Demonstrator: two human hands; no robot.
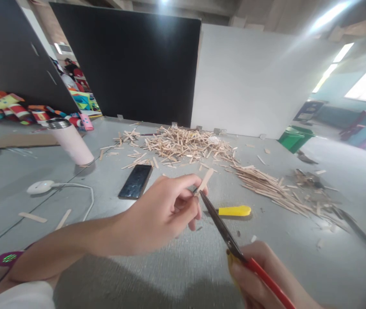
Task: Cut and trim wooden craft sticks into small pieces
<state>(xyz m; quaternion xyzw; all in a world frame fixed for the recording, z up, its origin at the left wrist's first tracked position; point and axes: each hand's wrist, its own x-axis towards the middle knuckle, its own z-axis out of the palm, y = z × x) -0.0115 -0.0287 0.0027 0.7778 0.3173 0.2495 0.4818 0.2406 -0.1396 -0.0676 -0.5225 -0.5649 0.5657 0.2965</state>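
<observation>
My left hand (166,210) is closed, with a short piece of flat wooden craft stick (206,178) pinched at its fingertips. The rounded end of the stick points up and away from me. In my right hand (263,270) is a pair of scissors (219,225) with long dark blades and red and yellow handles. Their tips meet the lower end of the stick, close to my left fingers. Whether the blades are fully closed cannot be made out. Just beyond the blades lies a yellow utility knife (234,210) on the grey table (176,270).
A heap of craft sticks (186,143) lies at the back, with a long pile of sticks (269,186) to the right. Left of my hand are a black phone (135,182), a pink tumbler (73,141) and a white charger cable (88,189). Upright panels (137,64) stand behind.
</observation>
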